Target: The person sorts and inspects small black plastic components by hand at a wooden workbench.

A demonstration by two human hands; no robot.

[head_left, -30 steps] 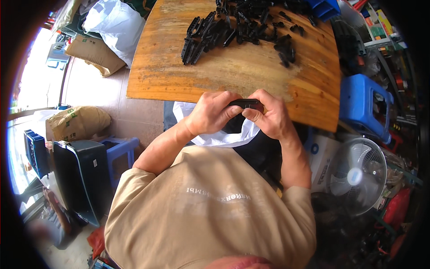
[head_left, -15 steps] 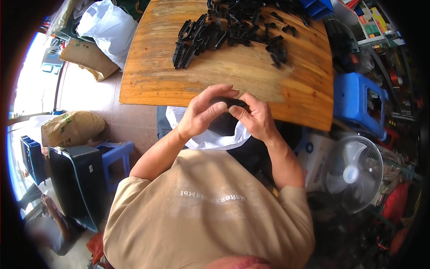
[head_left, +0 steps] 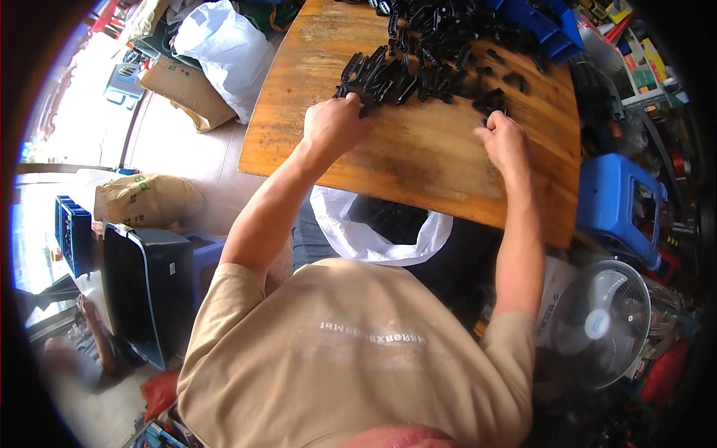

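A pile of narrow black plastic parts (head_left: 433, 56) lies across the far half of the wooden table (head_left: 418, 164). My left hand (head_left: 336, 123) reaches over the table to the pile's near left edge. Its fingertips are among the parts, partly hidden and slightly blurred, so I cannot see whether they grip one. On the right, my right hand (head_left: 506, 142) has its fingers bent around a small black plastic part at the pile's near right end, with the thumb toward the left. Below the table's front edge, an open white bag (head_left: 336, 216) sits at my lap, its inside dark.
A blue bin (head_left: 541, 30) stands at the table's far right. Right of the table are a blue stool (head_left: 620, 201) and a fan (head_left: 601, 321). On the left are a large white sack (head_left: 224, 56), brown sacks (head_left: 187, 93), a black tub (head_left: 153, 287) and another person's arm (head_left: 97, 332).
Both hands were together in front of me on a dark curved piece. They have moved apart and forward to the pile, and that piece no longer shows between them. The view has shifted slightly.
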